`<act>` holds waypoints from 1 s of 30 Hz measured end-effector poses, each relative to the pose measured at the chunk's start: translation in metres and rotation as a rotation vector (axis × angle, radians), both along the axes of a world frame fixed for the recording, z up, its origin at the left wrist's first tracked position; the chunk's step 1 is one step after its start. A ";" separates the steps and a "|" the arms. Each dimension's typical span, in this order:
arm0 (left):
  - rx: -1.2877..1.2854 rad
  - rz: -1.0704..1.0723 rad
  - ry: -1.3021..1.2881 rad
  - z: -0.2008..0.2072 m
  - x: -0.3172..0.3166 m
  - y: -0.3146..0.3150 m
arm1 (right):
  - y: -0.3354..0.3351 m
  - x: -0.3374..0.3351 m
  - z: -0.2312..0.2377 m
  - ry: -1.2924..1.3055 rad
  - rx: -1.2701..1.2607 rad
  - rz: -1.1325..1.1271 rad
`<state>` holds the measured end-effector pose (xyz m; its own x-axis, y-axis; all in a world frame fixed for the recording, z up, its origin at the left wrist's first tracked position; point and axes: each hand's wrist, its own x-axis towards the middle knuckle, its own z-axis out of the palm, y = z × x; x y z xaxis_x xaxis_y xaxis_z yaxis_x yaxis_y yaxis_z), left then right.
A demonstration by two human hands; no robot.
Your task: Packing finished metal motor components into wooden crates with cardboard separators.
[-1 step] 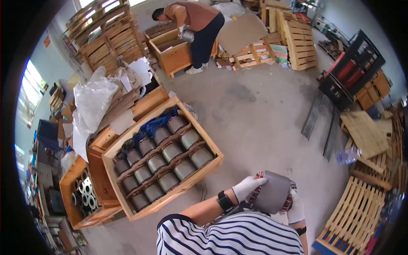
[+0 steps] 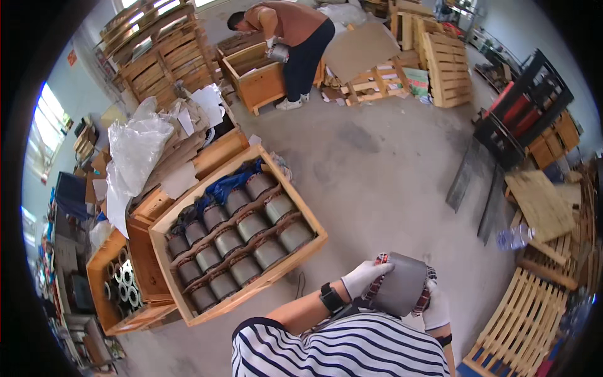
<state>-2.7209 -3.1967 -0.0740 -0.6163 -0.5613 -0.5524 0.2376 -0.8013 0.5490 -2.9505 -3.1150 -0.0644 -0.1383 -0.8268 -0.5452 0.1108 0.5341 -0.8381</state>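
Observation:
A motor stator (image 2: 403, 286), a grey metal cylinder with reddish windings at both ends, is held close in front of my striped shirt. My left hand (image 2: 366, 278), in a white glove, grips its left end with the fingers at the upper rim. At the right end is my gloved right hand (image 2: 438, 309), closed around the windings and partly hidden by the cylinder. To the left, a wooden crate (image 2: 321, 237) holds rows of similar stators (image 2: 244, 268) between brown wavy dividers. Blue plastic sheeting (image 2: 229, 184) lies over its far side.
A person (image 2: 289, 31) bends over another wooden crate (image 2: 259, 91) at the back, holding a stator. A smaller crate (image 2: 100, 270) with metal rings stands left. Pallet-lifter forks (image 2: 465, 176) extend across the floor at right, near a plastic bottle (image 2: 515, 237) and slatted pallets (image 2: 518, 320).
The view has shifted very slightly. Both hands keep their hold on the stator, and nothing else has visibly moved.

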 end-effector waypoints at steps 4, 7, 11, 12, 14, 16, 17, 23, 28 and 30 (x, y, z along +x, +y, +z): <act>-0.053 0.119 -0.115 -0.047 -0.015 -0.090 | -0.145 -0.007 -0.020 -0.116 0.074 -0.018; 0.089 0.358 -0.044 -0.036 -0.019 -0.141 | -0.230 -0.008 0.008 -0.070 0.141 0.223; 0.192 0.541 -0.027 -0.037 -0.004 -0.230 | -0.360 0.004 -0.009 -0.009 0.179 0.432; 0.157 0.549 -0.050 -0.044 0.005 -0.252 | -0.391 0.023 -0.005 0.005 0.182 0.447; 0.167 0.629 -0.095 -0.048 0.019 -0.289 | -0.441 0.043 -0.016 -0.034 0.259 0.465; 0.247 0.585 -0.143 -0.068 0.034 -0.347 | -0.509 0.060 -0.029 -0.008 0.247 0.499; 0.120 0.719 -0.144 -0.045 0.036 -0.376 | -0.535 0.063 -0.027 0.001 0.218 0.528; 0.100 0.825 -0.249 -0.038 0.089 -0.492 | -0.686 0.130 -0.008 -0.064 0.313 0.683; 0.156 1.028 -0.251 -0.034 0.133 -0.578 | -0.808 0.188 -0.025 -0.073 0.407 0.887; 0.126 1.087 -0.234 -0.039 0.149 -0.605 | -0.843 0.229 -0.007 -0.216 0.469 0.872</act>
<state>-2.5720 -3.8015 -0.1131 0.2944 -0.6704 -0.6811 0.7469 -0.2832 0.6017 -2.7214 -3.9575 -0.0717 0.5519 -0.2884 -0.7824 -0.3505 0.7712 -0.5315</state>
